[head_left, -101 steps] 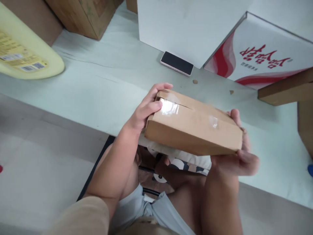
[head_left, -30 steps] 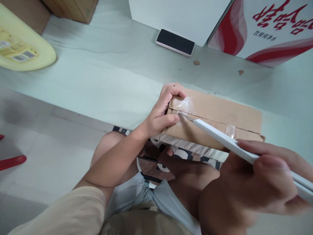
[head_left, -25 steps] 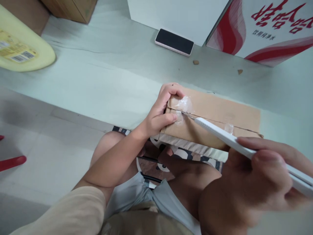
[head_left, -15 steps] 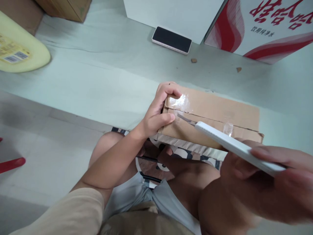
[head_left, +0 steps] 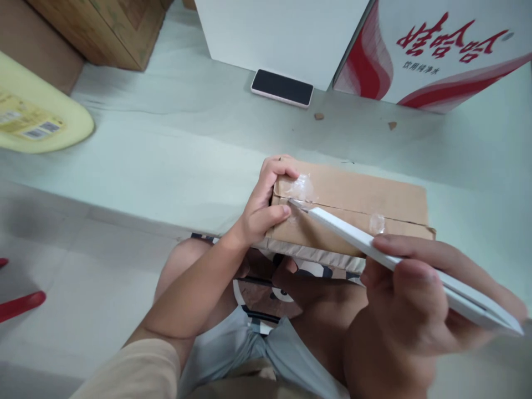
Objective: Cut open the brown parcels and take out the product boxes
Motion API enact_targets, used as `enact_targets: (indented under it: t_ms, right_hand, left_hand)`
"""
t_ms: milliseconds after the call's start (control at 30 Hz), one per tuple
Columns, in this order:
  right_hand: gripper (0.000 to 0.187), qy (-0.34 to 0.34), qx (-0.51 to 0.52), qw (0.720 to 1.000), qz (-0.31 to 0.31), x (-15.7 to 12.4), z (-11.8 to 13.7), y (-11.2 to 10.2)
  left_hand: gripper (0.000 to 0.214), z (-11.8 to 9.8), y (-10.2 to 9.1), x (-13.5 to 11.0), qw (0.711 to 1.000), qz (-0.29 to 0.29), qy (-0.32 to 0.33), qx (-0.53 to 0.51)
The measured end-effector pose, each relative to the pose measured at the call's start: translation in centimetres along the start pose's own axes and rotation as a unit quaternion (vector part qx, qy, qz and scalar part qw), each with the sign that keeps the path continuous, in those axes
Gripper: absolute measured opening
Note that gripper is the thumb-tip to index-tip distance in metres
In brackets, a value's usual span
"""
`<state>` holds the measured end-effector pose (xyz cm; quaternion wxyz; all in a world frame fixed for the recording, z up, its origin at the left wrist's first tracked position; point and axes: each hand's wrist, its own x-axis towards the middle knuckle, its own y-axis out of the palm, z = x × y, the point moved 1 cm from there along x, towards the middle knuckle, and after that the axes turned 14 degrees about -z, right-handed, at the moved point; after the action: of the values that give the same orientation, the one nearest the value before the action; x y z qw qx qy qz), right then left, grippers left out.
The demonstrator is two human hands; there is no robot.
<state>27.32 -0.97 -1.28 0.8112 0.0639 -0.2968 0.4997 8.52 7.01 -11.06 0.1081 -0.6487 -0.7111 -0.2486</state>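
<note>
Right hand [head_left: 424,299] with white knife [head_left: 349,231] at cardboard box [head_left: 366,191]

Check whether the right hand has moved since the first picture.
Yes: the right hand has moved down the view, farther from the phone, and now grips a white knife.

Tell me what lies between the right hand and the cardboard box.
In the head view, a white knife: the right hand grips it, and its blade points at the cardboard box's seam beside the left hand.
</note>
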Motion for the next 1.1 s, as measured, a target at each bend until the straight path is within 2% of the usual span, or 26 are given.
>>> enact_targets:
  t_ms: [167, 300, 533, 667, 733, 867, 1100]
  right_hand:
    - [0.016, -0.008, -0.029, 0.999, -0.045, 0.1, 0.2, 0.2]
    - [0.017, 0.0, -0.045, 0.998, -0.039, 0.2, 0.4, 0.1]
    - [0.019, -0.049, -0.018, 0.998, 0.047, 0.7, -0.3, -0.1]
    - [0.014, -0.088, -0.034, 0.989, 0.111, 0.9, -0.5, 0.7]
    - [0.013, -0.106, -0.041, 0.986, 0.123, 0.9, -0.4, 1.2]
    - [0.007, -0.093, -0.05, 0.991, 0.086, 0.6, -0.2, 1.6]
    - [0.005, -0.065, -0.08, 0.994, 0.045, 0.4, 0.1, 1.3]
  left_hand:
    - [0.052, 0.2, 0.1, 0.0, 1.0, -0.001, -0.019, -0.021]
    - [0.051, -0.1, 0.3, -0.1, 0.999, -0.003, -0.031, -0.035]
    - [0.049, 0.1, 0.3, -0.1, 0.998, -0.002, -0.034, -0.048]
    - [0.047, 0.5, 0.2, -0.1, 0.999, 0.009, -0.027, -0.045]
    - [0.047, 0.6, 0.2, -0.1, 0.999, 0.005, -0.025, -0.043]
    - [0.05, 0.7, 0.3, -0.3, 0.999, -0.009, -0.029, -0.028]
    - [0.051, 0.6, 0.3, -0.2, 1.0, 0.001, -0.022, -0.005]
